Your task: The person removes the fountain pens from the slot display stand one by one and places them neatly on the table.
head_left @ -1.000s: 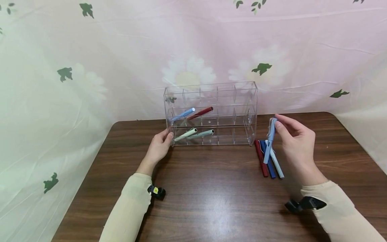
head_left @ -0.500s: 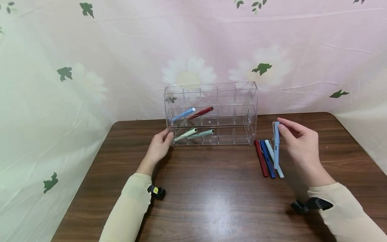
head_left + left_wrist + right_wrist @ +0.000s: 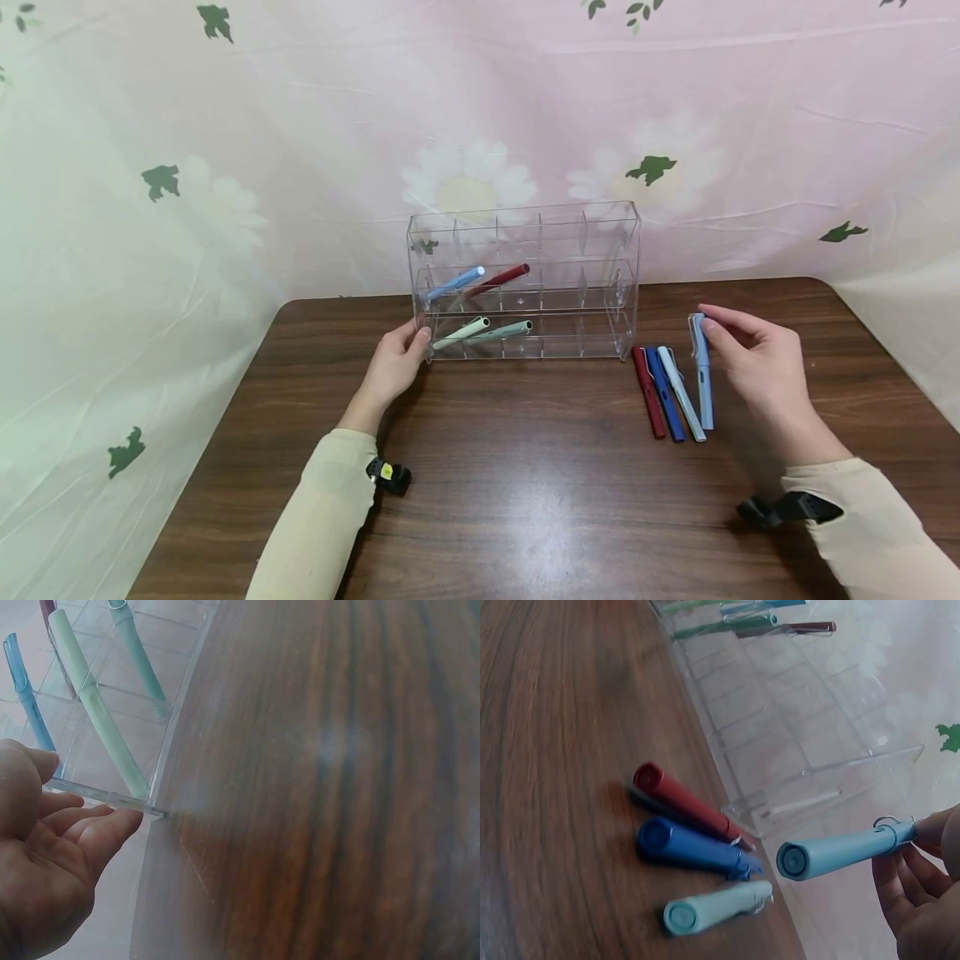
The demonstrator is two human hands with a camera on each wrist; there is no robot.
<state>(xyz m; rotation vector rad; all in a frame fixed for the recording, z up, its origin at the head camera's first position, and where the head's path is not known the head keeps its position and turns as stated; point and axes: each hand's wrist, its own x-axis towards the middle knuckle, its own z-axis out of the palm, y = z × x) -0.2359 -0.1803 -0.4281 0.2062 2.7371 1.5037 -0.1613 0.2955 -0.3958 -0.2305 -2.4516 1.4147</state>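
Note:
Between thumb and fingers, my right hand (image 3: 765, 375) pinches a light blue pen (image 3: 702, 375) by its clip end, its other end pointing down and toward me. Just left of it a red pen (image 3: 648, 392), a dark blue pen (image 3: 665, 393) and a pale blue pen (image 3: 682, 393) lie side by side on the table. A clear acrylic pen rack (image 3: 558, 325) stands at the back; my left hand (image 3: 393, 362) grips its left side edge. In the left wrist view, a pale green pen (image 3: 97, 712) and a teal pen (image 3: 139, 664) lean in the rack's lower compartments.
Higher in the rack rest a blue pen (image 3: 456, 283) and a dark red pen (image 3: 498, 281). The brown wooden table (image 3: 480, 500) reaches back to a floral cloth backdrop (image 3: 337, 150) behind the rack.
My right hand has moved right and slightly toward me with the light blue pen, from above the lying pens to beside them. The left hand and rack have stayed in place.

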